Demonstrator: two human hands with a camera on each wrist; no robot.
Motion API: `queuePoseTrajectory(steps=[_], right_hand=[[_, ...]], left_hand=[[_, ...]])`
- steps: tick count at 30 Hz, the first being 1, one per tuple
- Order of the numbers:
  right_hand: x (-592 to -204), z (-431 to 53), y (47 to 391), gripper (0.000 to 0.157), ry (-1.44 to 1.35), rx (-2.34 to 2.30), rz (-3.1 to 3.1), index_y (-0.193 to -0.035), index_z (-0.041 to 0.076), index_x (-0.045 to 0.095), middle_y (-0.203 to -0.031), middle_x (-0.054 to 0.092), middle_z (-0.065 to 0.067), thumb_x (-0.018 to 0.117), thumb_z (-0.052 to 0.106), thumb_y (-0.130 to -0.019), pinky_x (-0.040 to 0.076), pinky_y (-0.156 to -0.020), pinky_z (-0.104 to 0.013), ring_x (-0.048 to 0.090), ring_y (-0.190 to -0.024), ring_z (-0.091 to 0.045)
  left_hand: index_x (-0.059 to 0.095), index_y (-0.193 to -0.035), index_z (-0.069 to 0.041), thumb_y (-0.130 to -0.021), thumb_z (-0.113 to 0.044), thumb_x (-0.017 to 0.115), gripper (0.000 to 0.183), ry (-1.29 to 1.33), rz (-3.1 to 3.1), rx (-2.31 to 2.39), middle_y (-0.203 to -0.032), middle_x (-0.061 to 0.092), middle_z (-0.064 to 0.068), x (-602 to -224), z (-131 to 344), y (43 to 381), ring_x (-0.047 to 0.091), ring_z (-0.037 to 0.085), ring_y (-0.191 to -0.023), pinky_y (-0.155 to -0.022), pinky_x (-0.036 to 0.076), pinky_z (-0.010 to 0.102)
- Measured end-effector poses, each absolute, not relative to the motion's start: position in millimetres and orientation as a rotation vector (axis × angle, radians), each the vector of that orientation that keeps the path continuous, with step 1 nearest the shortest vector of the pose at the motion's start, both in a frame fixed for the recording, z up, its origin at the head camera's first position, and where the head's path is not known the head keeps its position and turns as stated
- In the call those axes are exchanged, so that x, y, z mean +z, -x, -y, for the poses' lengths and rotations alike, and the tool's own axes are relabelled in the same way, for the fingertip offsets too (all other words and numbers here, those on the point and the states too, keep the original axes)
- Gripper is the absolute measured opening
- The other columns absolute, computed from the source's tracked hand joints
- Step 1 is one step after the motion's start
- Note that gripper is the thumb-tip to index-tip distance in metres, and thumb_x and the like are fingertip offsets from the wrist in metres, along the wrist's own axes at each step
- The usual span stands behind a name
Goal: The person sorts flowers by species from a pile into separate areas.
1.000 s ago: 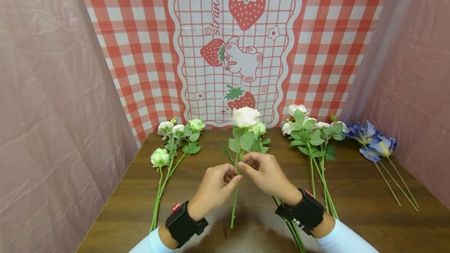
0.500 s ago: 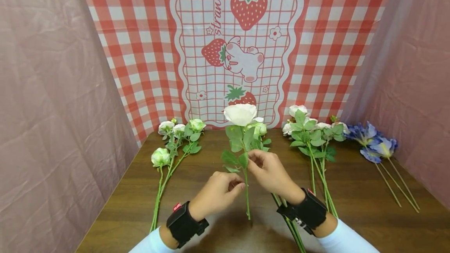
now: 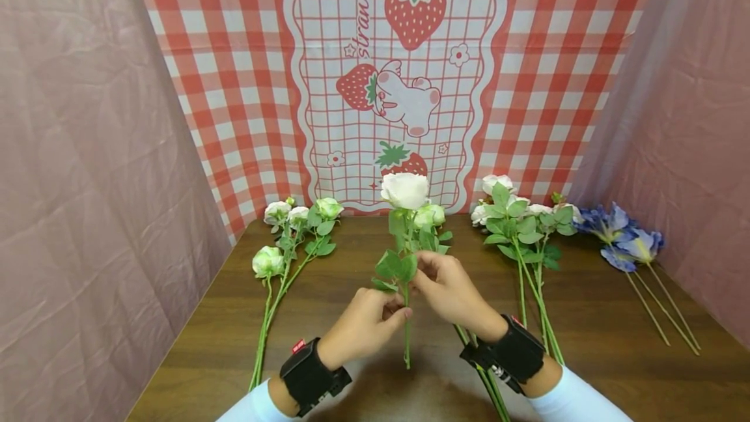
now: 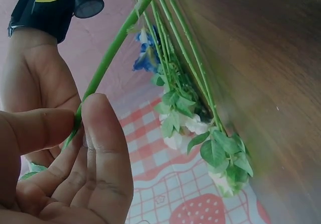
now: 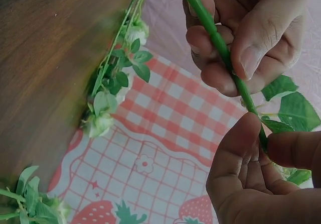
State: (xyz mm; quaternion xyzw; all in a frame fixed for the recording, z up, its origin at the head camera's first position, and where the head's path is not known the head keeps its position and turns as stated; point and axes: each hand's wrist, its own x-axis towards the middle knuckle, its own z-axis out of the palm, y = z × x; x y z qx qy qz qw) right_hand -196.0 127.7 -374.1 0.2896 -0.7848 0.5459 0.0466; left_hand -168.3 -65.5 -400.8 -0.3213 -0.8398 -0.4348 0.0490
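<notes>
A white rose [image 3: 405,190] with green leaves stands upright over the table's middle, held by both hands. Below its lower leaves [image 3: 395,267], my left hand [image 3: 366,321] pinches the stem between thumb and fingers. My right hand [image 3: 451,285] pinches the same stem a little higher, beside those leaves. In the right wrist view, the green stem [image 5: 220,43] runs from the left hand [image 5: 261,38] down to the right hand's fingertips [image 5: 246,131]. The left wrist view also shows the stem [image 4: 113,50] between the left hand's thumb and fingers [image 4: 105,133].
Pale roses with long stems lie at left [image 3: 268,262], behind the held rose [image 3: 430,215] and at right [image 3: 497,183]. Blue flowers [image 3: 638,244] lie farther right on the brown table [image 3: 205,357]. A strawberry-print cloth [image 3: 316,109] hangs behind; pink curtains flank the table.
The held rose has turned and straightened, its lower leaves now facing me. Its stem's lower end has shifted right and slightly up. My left hand has moved slightly right and down.
</notes>
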Motion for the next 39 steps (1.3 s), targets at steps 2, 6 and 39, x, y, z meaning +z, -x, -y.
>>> queuePoseTrajectory(steps=[2, 6, 39], right_hand=[[-374.4, -127.7, 196.4, 0.019, -0.893, 1.685, 2.391, -0.114, -0.001, 0.070, -0.090, 0.072, -0.009, 0.058, 0.011, -0.105, 0.058, -0.070, -0.030, 0.068, -0.078, -0.016], [-374.7, -127.8, 197.0, 0.021, -0.922, 1.722, 2.382, -0.116, -0.001, 0.070, -0.094, 0.074, -0.010, 0.056, 0.012, -0.106, 0.058, -0.072, -0.030, 0.069, -0.080, -0.018], [-377.4, -121.3, 193.9, 0.007, -0.778, 1.427, 2.427, -0.095, 0.010, 0.076, -0.075, 0.069, 0.000, 0.069, 0.010, -0.098, 0.048, -0.054, -0.025, 0.063, -0.061, -0.014]], left_hand=[[0.069, -0.082, -0.012, -0.098, -0.008, 0.069, 0.016, 0.975, 2.553, -1.322, -0.068, 0.060, -0.012, -401.1, 65.2, 168.2, 0.051, -0.002, -0.058, -0.057, 0.044, 0.018], [0.065, -0.079, -0.016, -0.098, -0.008, 0.068, 0.021, 0.957, 2.550, -1.331, -0.065, 0.056, -0.013, -400.9, 64.5, 167.6, 0.044, -0.003, -0.053, -0.055, 0.038, 0.017], [0.077, -0.098, -0.008, -0.100, -0.015, 0.067, 0.013, 0.857, 2.555, -1.204, -0.072, 0.067, -0.005, -392.4, 78.9, 177.8, 0.054, 0.003, -0.059, -0.056, 0.046, 0.022]])
